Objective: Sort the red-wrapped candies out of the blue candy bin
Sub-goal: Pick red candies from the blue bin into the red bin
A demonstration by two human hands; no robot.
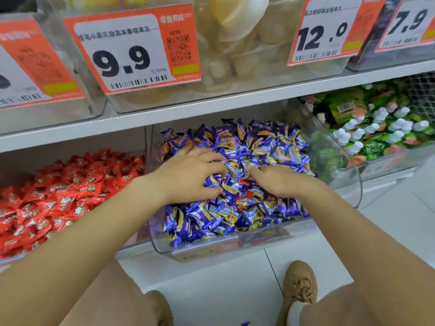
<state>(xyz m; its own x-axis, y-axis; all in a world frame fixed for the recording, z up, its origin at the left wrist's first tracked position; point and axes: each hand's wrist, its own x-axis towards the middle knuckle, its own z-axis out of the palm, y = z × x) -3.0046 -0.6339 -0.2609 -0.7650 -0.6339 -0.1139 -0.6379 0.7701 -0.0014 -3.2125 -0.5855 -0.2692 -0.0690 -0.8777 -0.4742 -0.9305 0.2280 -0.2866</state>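
Note:
A clear bin (207, 247) on the lower shelf is heaped with blue-and-gold wrapped candies (263, 142). Both of my hands are in the middle of the heap. My left hand (188, 172) has its fingers curled over a clump of blue candies, with the thumb underneath. To the right of it, my right hand (279, 182) lies flat, and its straight fingers push leftward into the pile with the tips partly buried. A few red-wrapped candies (246, 199) peek out between the blue ones just below my hands.
A bin of red-wrapped candies (58, 196) is directly to the left. A tilted clear bin with green and white packets (376, 128) stands to the right. The upper shelf (211, 102) carries clear bins with orange price tags. My shoes are on the white floor below.

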